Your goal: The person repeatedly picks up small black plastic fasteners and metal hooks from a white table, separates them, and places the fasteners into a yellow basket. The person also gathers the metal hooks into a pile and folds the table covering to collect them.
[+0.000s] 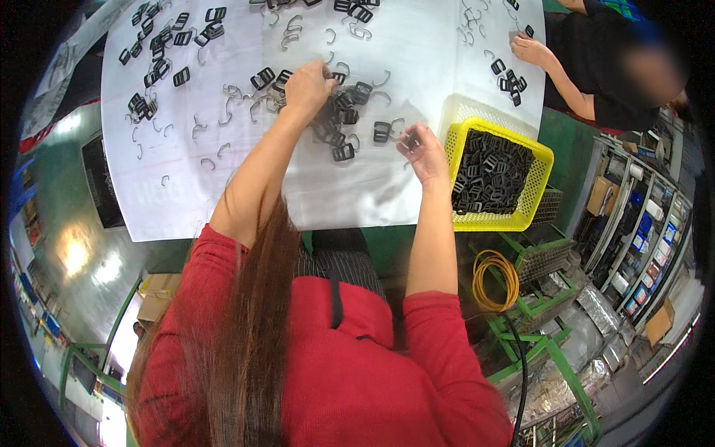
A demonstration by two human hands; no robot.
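Black plastic slide buckles [343, 152] lie in loose clusters on a white-covered table, mixed with clear curved plastic pieces [208, 163]. My left hand [307, 88] reaches over the middle cluster, its fingers pinched at a black buckle [339, 77] by the fingertips. Raised a little to the right, my right hand [427, 158] is closed on a small dark buckle [412, 141], partly covered by the fingers. A lone buckle [381, 132] rests between my hands. Beside my right hand stands a yellow perforated basket [541, 179] filled with many black buckles [488, 170].
A pale basket [477, 109] sits behind the yellow one. Across the table's right corner, another person's hand [530, 51] is near more buckles [508, 82]. A green metal frame [555, 350] with a coiled orange hose [496, 281] stands at right, before shelving [644, 231].
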